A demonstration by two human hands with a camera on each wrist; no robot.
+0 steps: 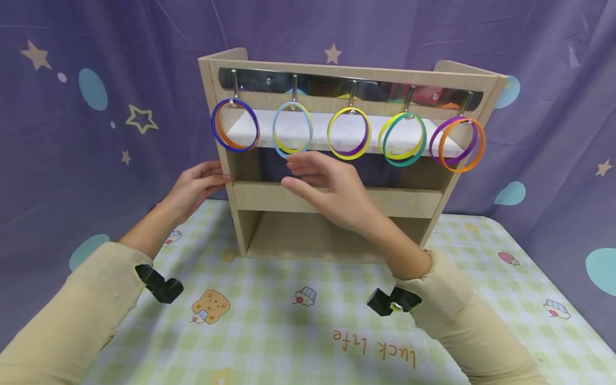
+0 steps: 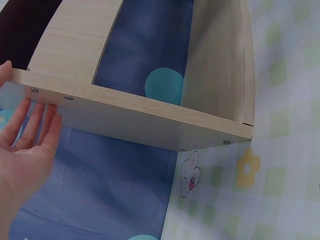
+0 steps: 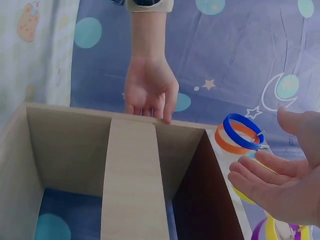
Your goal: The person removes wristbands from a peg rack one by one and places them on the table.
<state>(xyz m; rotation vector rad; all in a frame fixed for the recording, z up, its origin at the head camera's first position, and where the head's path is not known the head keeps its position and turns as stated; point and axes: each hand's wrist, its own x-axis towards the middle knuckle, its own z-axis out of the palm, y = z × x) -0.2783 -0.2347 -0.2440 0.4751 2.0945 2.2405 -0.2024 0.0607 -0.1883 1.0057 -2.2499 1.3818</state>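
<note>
A light wooden rack point(image 1: 279, 198) stands upright, with several metal hooks along a shiny strip near its top. On each hook hangs a pair of thin rings, among them a dark blue ring point(image 1: 236, 150), a light blue ring point(image 1: 275, 128), a teal ring point(image 1: 424, 138) and an orange ring point(image 1: 483, 144). My left hand point(image 1: 190, 190) rests on the rack's left side panel point(image 2: 130, 117), fingers nearly straight on its outer face and thumb at its front edge. Fingers extended and holding nothing, my right hand point(image 1: 332, 187) hovers before the rack, just below the light blue ring.
The rack has a white upper shelf point(image 1: 317, 125), a middle crossboard and a lower compartment. Beneath it lies a green checked tablecloth point(image 1: 269, 331) with printed cartoons. A purple curtain point(image 1: 144, 59) with stars hangs behind and beside the table.
</note>
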